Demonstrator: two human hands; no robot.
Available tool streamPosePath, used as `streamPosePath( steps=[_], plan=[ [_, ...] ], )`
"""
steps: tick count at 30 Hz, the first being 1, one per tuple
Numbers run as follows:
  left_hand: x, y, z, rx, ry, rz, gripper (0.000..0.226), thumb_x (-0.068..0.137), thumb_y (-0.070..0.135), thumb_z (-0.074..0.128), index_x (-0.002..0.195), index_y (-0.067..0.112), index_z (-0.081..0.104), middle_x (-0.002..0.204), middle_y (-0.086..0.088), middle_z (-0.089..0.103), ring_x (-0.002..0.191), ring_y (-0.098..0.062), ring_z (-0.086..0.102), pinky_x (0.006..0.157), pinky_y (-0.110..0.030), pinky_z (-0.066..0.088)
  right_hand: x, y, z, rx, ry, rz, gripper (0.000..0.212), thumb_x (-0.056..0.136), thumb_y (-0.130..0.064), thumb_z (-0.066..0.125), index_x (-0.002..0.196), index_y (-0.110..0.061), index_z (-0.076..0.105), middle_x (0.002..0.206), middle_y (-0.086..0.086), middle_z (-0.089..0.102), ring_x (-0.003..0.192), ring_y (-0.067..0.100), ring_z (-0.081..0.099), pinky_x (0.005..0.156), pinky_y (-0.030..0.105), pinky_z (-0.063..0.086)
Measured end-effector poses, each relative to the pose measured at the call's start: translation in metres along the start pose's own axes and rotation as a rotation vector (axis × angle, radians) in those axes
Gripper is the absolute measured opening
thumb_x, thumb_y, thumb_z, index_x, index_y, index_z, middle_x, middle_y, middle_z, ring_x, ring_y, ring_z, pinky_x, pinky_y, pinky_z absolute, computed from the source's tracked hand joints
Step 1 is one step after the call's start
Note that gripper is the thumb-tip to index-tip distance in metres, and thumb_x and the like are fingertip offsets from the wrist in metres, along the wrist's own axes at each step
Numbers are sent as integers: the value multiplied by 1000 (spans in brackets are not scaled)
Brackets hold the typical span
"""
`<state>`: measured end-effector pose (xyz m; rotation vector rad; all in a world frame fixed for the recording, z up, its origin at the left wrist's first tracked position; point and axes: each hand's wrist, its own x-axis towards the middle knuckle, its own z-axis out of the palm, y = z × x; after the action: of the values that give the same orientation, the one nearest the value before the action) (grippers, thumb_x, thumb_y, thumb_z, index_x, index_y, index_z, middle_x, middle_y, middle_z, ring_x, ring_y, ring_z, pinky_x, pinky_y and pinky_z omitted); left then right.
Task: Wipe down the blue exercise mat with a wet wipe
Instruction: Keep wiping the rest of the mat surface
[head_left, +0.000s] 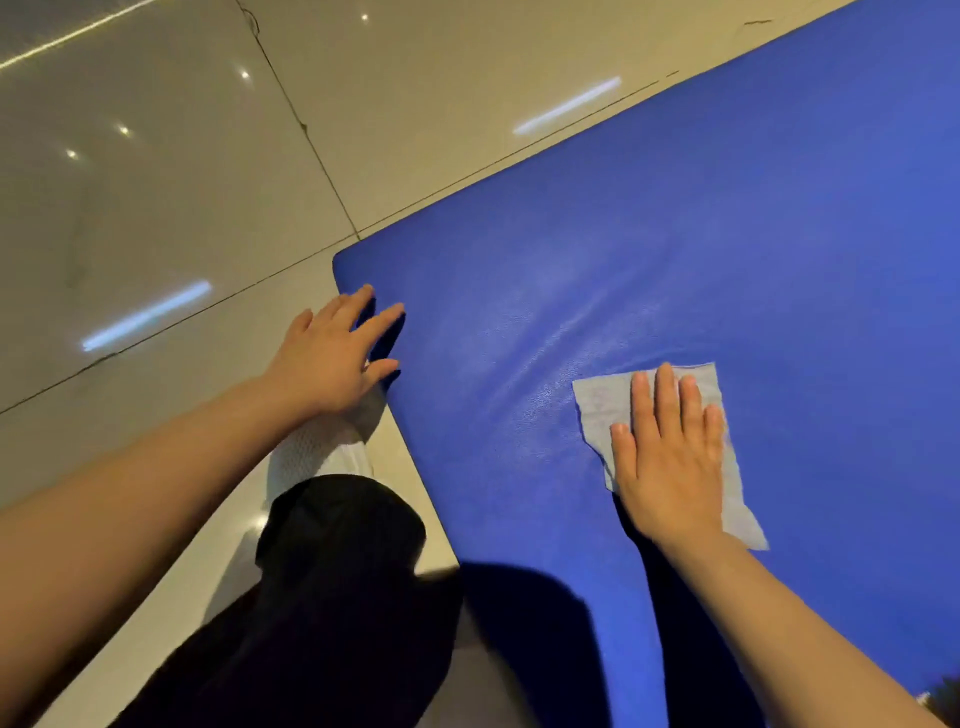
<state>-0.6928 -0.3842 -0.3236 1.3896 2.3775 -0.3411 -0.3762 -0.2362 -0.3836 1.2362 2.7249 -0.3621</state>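
Note:
The blue exercise mat (701, 249) lies on the floor and fills the right half of the view, one corner pointing toward the upper left. A pale wet wipe (602, 410) lies flat on the mat. My right hand (670, 457) presses on the wipe with straight fingers, covering its middle. My left hand (337, 353) rests at the mat's near left edge by the corner, fingers spread and straight, fingertips on the mat. A damp sheen streaks the mat above and to the left of the wipe.
Glossy beige floor tiles (156, 182) with dark grout lines surround the mat on the left and top. My leg in dark trousers (337, 597) and a white shoe (322, 447) stand on the floor just left of the mat's edge.

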Motion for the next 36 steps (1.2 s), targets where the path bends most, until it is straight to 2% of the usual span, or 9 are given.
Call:
streamPosePath(
  steps=[4,9,12,19,22,25,27,33,36],
  plan=[
    [12,-4,5,-309,52,-154,68,97,41,53,154,24,22,161,-9,18,147,-27,19,116,-42,23,19,-38,2,26,28,-222,63,98,-43,29,149,-6,35,157,14,30,145,32,19,116,47,5],
    [21,-1,13,-319,27,-148,73,95,47,51,155,20,18,163,-12,8,148,-29,15,119,-43,18,13,-133,27,-85,-76,-639,61,89,-46,32,137,-17,56,145,4,51,137,25,41,115,45,21],
    [22,-4,11,-239,38,-122,73,95,52,47,155,22,19,162,-13,11,146,-31,20,117,-48,18,30,-120,22,-89,-99,-782,58,93,-46,31,139,-19,54,146,0,50,135,19,47,113,39,25],
    [24,-11,3,-174,29,-83,76,92,59,45,154,22,23,158,-14,20,142,-33,28,118,-47,13,96,10,-19,50,-5,-120,80,92,-64,11,156,-16,15,163,0,6,151,20,7,119,35,-5],
    [26,-10,1,-146,16,-79,77,92,58,48,154,21,23,158,-15,20,141,-32,29,117,-46,13,106,37,-33,58,17,171,86,87,-64,8,156,-12,9,164,7,2,151,25,1,121,44,-1],
    [25,-9,0,-135,25,-67,76,91,53,55,153,18,27,154,-18,26,131,-39,37,111,-44,24,99,1,-25,88,23,253,83,90,-56,13,155,-6,7,164,14,0,150,32,-2,121,49,-2],
    [25,-8,-2,-149,18,-82,77,90,51,58,152,18,28,150,-18,29,122,-42,42,105,-43,33,80,-39,-10,106,11,93,80,94,-55,16,155,-5,10,163,14,3,150,34,0,120,47,-4],
    [26,-10,1,-159,35,-92,77,89,54,58,152,20,30,150,-16,30,119,-41,44,102,-43,35,39,-134,20,-25,-65,-612,72,88,-55,33,140,-9,52,149,12,45,139,30,38,116,45,18],
    [21,-18,6,-108,94,-38,80,89,68,41,150,17,36,147,-19,38,120,-40,45,106,-47,32,54,-109,14,71,-87,-671,69,90,-54,38,141,-8,50,148,11,46,137,27,43,115,40,22]
  ],
)
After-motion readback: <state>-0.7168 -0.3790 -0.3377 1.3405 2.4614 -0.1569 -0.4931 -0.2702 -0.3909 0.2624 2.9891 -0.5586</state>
